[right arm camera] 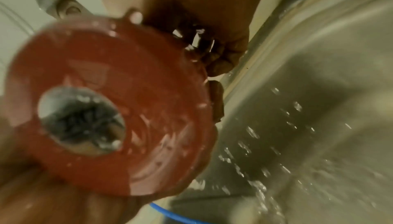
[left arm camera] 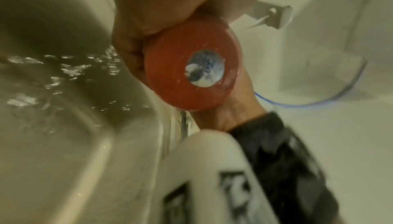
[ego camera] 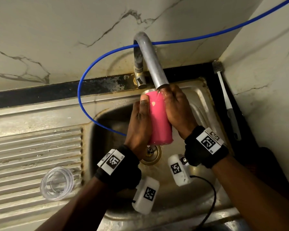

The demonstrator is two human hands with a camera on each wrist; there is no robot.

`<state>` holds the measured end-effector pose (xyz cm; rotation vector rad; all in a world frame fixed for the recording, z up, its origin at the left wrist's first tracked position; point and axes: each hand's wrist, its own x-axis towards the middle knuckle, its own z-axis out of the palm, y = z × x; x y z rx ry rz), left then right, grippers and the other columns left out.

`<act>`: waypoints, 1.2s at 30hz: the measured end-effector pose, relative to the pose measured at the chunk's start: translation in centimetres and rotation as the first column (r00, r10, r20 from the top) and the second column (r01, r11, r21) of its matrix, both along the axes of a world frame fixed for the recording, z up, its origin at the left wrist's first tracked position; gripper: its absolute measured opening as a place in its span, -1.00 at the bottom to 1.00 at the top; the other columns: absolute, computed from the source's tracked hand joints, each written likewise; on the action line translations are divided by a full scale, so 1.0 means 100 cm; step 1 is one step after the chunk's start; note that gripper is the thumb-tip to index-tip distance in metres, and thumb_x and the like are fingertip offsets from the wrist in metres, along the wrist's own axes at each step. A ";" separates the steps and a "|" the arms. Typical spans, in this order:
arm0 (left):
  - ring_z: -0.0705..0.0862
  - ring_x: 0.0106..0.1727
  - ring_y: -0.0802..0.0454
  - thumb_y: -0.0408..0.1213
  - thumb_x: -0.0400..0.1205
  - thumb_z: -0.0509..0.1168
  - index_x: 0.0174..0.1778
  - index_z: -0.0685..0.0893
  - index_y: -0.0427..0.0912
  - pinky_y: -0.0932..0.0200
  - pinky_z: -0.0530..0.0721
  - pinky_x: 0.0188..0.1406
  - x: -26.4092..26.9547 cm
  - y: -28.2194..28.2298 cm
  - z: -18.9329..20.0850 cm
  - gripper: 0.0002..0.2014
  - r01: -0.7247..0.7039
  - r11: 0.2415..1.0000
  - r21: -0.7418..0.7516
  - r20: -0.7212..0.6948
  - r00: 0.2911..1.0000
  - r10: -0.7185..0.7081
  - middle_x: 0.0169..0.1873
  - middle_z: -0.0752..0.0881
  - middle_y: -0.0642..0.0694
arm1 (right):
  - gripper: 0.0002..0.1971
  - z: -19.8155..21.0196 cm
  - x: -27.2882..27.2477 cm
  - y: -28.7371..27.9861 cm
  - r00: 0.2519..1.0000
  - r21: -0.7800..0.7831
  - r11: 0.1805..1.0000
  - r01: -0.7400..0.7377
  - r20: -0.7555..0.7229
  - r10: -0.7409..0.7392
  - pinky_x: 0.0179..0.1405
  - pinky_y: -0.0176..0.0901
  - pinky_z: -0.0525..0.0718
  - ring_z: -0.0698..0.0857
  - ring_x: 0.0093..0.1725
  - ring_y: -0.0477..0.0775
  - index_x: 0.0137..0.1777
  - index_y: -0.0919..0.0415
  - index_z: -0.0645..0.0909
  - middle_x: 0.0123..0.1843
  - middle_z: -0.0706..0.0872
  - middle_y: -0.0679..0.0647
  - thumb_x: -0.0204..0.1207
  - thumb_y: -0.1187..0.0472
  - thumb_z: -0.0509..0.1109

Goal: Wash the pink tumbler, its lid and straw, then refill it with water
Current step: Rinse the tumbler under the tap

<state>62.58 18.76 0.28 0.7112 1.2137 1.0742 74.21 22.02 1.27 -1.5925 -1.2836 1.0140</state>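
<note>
The pink tumbler (ego camera: 158, 120) is held tilted over the sink, its open mouth right under the tap spout (ego camera: 154, 64). My left hand (ego camera: 138, 124) grips its left side, thumb across the front. My right hand (ego camera: 177, 110) wraps the right side near the rim, where water runs over the fingers. In the wrist views the tumbler's base (left arm camera: 170, 79) (right arm camera: 149, 110) faces the camera with a round silver disc in its middle. The clear lid (ego camera: 57, 183) lies on the drainboard at the left. No straw is in view.
A blue hose (ego camera: 83, 84) loops behind the tap and into the sink basin (ego camera: 107, 130). The drain (ego camera: 151, 154) sits below the tumbler. A white-handled bottle brush (ego camera: 225, 97) leans in the back right corner. Water spatters the basin wall (right arm camera: 297, 126).
</note>
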 end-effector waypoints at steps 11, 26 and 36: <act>0.93 -0.04 -0.05 0.13 0.92 0.06 0.41 0.72 -0.22 0.07 0.87 -0.18 -0.006 0.006 0.002 -0.47 -0.135 0.970 -0.201 0.117 0.980 0.161 -0.03 0.93 -0.17 | -0.22 -0.026 -0.017 -0.049 0.955 0.071 0.955 -0.289 0.094 0.282 0.65 -0.51 0.03 -0.05 0.83 -0.14 0.78 -0.14 -0.17 0.87 -0.11 -0.05 0.70 -0.20 0.19; 0.90 0.16 -0.24 0.26 0.86 0.09 0.50 0.69 -0.18 -0.14 0.88 0.02 -0.010 0.001 0.001 -0.39 -0.013 0.964 -0.265 0.197 0.978 0.067 0.19 0.88 -0.31 | -0.30 -0.021 -0.003 -0.008 0.978 0.033 0.979 -0.200 -0.057 0.202 0.11 0.00 0.83 0.72 0.25 0.03 0.35 -0.11 0.38 0.40 0.53 0.17 0.32 -0.35 0.55; 0.89 0.13 -0.22 0.13 0.93 0.04 0.33 0.72 -0.10 -0.18 0.91 0.13 -0.020 0.000 -0.007 -0.54 0.067 0.991 -0.116 -0.039 0.997 -0.072 0.13 0.88 -0.25 | -0.77 -0.018 -0.009 -0.001 0.972 0.044 0.984 -0.172 0.173 0.162 -0.29 -0.43 0.53 0.64 -0.27 -0.25 -0.12 -0.15 0.48 -0.22 0.63 -0.15 0.68 -0.11 0.46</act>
